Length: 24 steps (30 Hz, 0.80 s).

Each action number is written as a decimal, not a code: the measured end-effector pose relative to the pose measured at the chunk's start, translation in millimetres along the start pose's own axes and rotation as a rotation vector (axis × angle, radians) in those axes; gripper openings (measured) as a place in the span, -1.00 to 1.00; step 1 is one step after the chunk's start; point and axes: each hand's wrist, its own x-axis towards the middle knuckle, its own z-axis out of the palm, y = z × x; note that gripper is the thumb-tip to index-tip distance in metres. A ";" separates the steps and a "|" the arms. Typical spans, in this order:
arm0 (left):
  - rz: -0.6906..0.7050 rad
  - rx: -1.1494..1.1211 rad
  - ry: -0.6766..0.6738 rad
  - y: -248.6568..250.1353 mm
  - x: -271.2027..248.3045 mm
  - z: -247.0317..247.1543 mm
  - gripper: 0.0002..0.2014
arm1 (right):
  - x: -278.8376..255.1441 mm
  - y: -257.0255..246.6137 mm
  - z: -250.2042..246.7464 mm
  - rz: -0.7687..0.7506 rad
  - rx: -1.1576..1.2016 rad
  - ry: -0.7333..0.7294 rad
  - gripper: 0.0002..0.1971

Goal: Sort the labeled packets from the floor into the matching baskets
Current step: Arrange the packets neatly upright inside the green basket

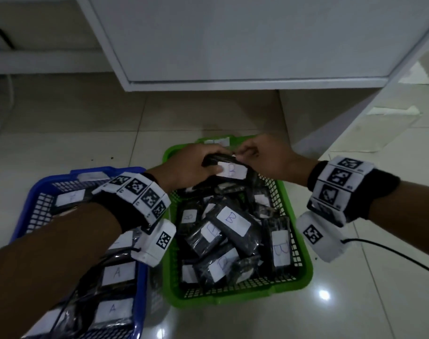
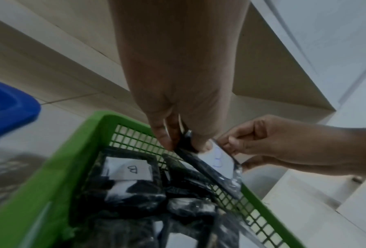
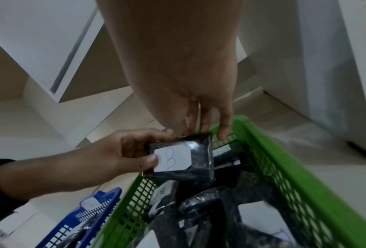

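Both hands hold one black packet [image 1: 229, 168] with a white label marked B above the far end of the green basket [image 1: 304, 272]. My left hand [image 1: 194, 165] grips its left end, thumb on the label. My right hand [image 1: 260, 155] pinches its far right edge. The same packet [image 3: 184, 161] shows its B label in the right wrist view, and the packet [image 2: 216, 162] hangs tilted over the green basket [image 2: 40, 193] in the left wrist view. The green basket holds several B packets [image 1: 233, 220]. The blue basket [image 1: 25, 206] at left holds A packets [image 1: 117, 272].
A white cabinet [image 1: 233, 45] stands just beyond the baskets, its base close to the green basket's far rim. Glossy floor tiles [image 1: 355, 302] lie to the right and front. A black cable [image 1: 392, 255] trails from my right wrist.
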 end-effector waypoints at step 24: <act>-0.074 0.724 -0.093 -45.0 -15.3 23.2 -0.37 | -81.7 -10.7 46.5 -0.107 -0.303 -0.362 -0.40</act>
